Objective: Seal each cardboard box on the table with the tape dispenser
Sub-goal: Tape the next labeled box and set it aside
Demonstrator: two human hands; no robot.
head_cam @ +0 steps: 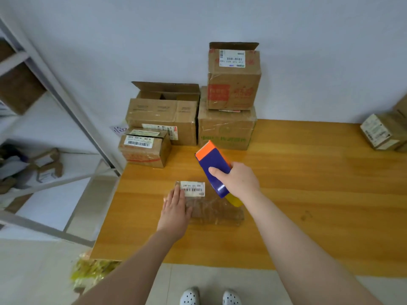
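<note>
A small flat cardboard box [214, 211] with a white barcode label lies on the wooden table [308, 194] near its front edge, its top shiny with tape. My left hand [176, 208] rests flat on the box's left part, fingers straight. My right hand [239, 180] grips a blue tape dispenser [212, 164] with an orange toothed end, tilted up over the box's right side. A yellow part of the dispenser shows below my wrist, close to the box top.
Several cardboard boxes stand at the table's back left: an open-flapped one [163, 115], a small labelled one [144, 148], and a stack of two [229, 102]. More boxes [383, 133] sit at the far right. A metal shelf [55, 128] stands left.
</note>
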